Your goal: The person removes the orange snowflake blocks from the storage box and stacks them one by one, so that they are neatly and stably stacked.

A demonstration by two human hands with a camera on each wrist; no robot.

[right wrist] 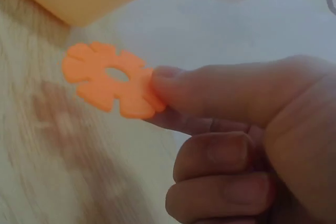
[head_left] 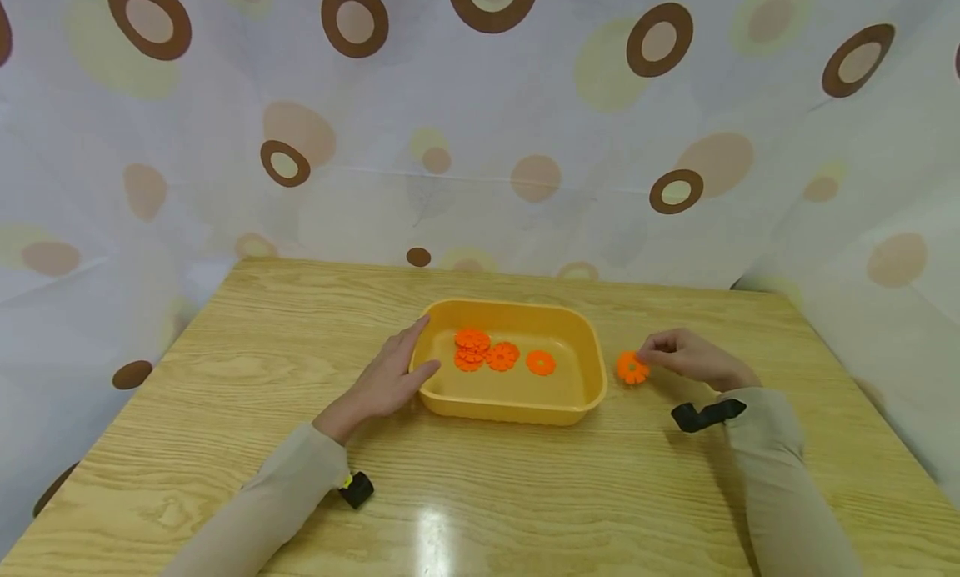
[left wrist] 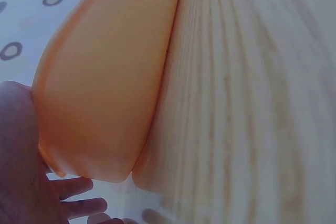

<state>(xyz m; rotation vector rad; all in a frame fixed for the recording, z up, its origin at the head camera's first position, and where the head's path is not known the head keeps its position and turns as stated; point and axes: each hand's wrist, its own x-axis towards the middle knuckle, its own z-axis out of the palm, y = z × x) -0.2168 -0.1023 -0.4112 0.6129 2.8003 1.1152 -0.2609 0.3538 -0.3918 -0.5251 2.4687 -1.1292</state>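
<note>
Pinching an orange notched disc [right wrist: 123,88] between thumb and finger, the right hand [head_left: 690,358] hovers beside the basin [head_left: 517,410]. The left hand [head_left: 385,382], fingers extended, touches the basin's opposite end.

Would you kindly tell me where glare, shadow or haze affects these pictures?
Head view: a white glare patch on the table near the bottom edge, and shadow beside the right sleeve; left wrist view: pale haze, the wood grain soft toward the right; right wrist view: a washed-out curtain behind the disc, and dark shadow on the table.
</note>
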